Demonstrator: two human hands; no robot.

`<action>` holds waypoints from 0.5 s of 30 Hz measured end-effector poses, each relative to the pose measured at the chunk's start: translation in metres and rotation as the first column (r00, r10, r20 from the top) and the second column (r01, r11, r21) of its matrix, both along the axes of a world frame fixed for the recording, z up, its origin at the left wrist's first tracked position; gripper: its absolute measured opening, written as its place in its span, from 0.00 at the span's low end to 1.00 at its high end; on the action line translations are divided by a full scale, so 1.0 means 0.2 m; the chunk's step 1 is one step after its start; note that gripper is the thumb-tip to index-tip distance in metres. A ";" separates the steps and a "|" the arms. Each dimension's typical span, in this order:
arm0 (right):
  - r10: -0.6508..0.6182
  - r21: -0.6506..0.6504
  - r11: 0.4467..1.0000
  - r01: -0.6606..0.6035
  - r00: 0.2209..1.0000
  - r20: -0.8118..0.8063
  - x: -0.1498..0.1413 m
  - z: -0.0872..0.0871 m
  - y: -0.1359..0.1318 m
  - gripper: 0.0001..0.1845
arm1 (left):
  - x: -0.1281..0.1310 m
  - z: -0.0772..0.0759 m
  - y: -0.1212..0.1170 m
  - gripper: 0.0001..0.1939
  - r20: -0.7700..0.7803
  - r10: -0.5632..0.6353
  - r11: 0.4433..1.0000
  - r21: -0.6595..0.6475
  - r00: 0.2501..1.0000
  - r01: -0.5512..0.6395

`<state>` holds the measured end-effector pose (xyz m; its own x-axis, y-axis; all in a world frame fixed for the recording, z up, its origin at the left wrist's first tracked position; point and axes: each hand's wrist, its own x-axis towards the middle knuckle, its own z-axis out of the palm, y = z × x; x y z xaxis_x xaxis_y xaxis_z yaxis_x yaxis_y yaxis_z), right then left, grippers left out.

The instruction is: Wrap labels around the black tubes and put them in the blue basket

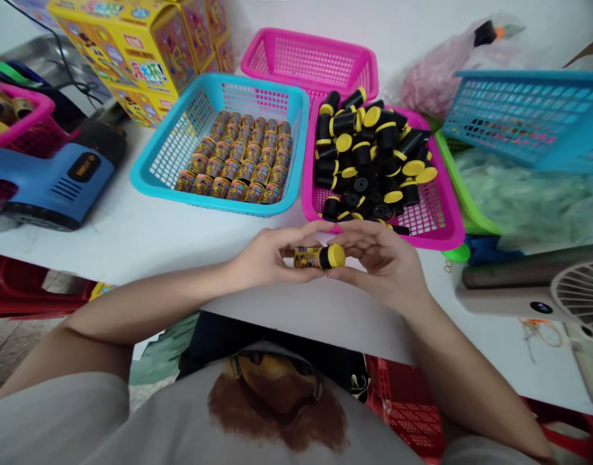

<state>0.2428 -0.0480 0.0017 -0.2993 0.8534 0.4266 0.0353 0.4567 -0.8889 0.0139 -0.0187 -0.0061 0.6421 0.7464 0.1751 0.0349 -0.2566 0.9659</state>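
Between my two hands, over the front of the white table, lies a small black canister [320, 257] with a yellow cap and a colourful printed sleeve around its body. My left hand [281, 255] grips the sleeved end between thumb and fingers. At the capped end, my right hand [381, 258] curls its thumb and fingers around the yellow cap. Just beyond stands a pink basket [451, 223] heaped with loose black canisters [362, 152] with yellow caps. A blue basket [214, 201] to its left holds rows of sleeved canisters [238, 169].
A blue heat gun [68, 184] lies at the left, near stacked yellow boxes [132, 51]. Another pink basket [311, 58] stands at the back. To the right are a green basket [471, 200], a tilted blue basket [529, 123] and a grey fan [519, 290].
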 end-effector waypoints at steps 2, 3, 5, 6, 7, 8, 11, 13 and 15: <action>-0.082 0.017 0.996 0.082 0.997 0.002 -0.03 -0.01 -0.01 0.26 | 0.00 -0.01 0.00 0.43 -0.001 0.036 0.999 0.035 0.999 -0.036; -0.135 0.051 0.990 0.133 0.990 0.037 -0.04 -0.02 -0.02 0.21 | 0.00 -0.02 0.00 0.46 0.004 0.052 0.997 0.050 0.999 -0.052; -0.245 0.196 0.957 0.213 0.957 0.157 -0.06 -0.03 -0.04 0.12 | 0.00 -0.02 0.00 0.50 0.022 0.072 0.996 0.056 0.997 -0.073; -0.296 0.303 0.926 0.225 0.931 0.215 -0.07 -0.04 -0.05 0.10 | 0.00 -0.02 0.00 0.52 0.042 0.085 0.995 0.040 0.995 -0.087; -0.343 0.418 0.882 0.216 0.904 0.256 -0.08 -0.05 -0.05 0.10 | 0.01 -0.02 0.01 0.53 0.070 0.104 0.994 0.012 0.992 -0.105; -0.381 0.520 0.831 0.196 0.882 0.276 -0.09 -0.05 -0.06 0.10 | 0.01 -0.02 0.01 0.54 0.102 0.126 0.992 -0.019 0.987 -0.125; -0.425 0.654 0.736 0.173 0.871 0.248 -0.10 -0.06 -0.07 0.22 | 0.03 0.01 0.02 0.57 0.182 0.168 0.983 -0.106 0.969 -0.150; -0.447 0.646 0.735 0.206 0.863 0.234 -0.10 -0.06 -0.07 0.32 | 0.04 0.01 0.02 0.55 0.237 0.151 0.978 -0.174 0.960 -0.111; -0.483 0.654 0.727 0.211 0.833 0.269 -0.11 -0.05 -0.07 0.38 | 0.06 0.01 0.01 0.48 0.299 0.118 0.970 -0.240 0.947 -0.045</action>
<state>0.2214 -0.0626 -0.0077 -0.2876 0.5571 0.7791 0.5804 0.7484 -0.3209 0.0257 -0.0159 -0.0049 0.5185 0.8372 0.1741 -0.2624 -0.0379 0.9642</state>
